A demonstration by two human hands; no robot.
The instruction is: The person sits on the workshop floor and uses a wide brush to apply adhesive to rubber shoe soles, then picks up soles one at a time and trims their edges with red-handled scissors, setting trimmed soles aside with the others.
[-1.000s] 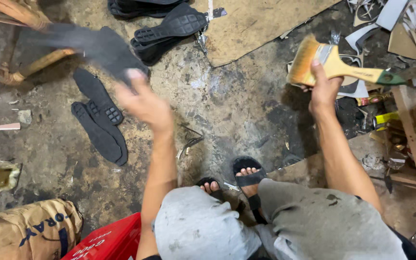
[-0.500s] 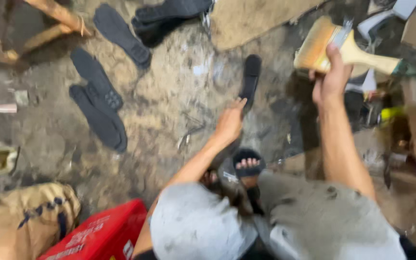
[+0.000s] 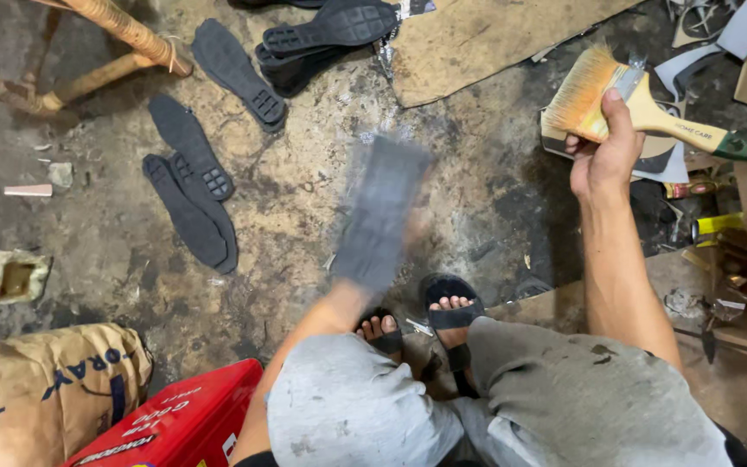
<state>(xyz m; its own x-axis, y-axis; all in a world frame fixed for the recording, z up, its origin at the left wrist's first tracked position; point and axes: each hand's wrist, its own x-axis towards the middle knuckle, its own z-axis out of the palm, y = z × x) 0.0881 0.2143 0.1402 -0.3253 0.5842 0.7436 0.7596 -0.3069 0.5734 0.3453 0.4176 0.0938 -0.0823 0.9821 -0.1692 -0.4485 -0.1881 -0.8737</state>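
We are gripping a paintbrush point(image 3: 641, 104) firmly in our right hand point(image 3: 603, 156) while our left hand point(image 3: 352, 290), blurred, is clasping a dark shoe sole point(image 3: 382, 212).

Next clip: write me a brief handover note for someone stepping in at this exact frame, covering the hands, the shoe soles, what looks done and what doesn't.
Left hand: mostly hidden behind a motion-blurred dark rubber shoe sole, which it lifts over the stained concrete floor.
Right hand: grips a wide wooden-handled paintbrush with pale bristles, raised, touching no sole.
Laid out at left: three flat black soles; a pile of black soles at top.
Done: lifted sole is in hand.
Left: brush has not met it; whether the others are coated cannot be told.
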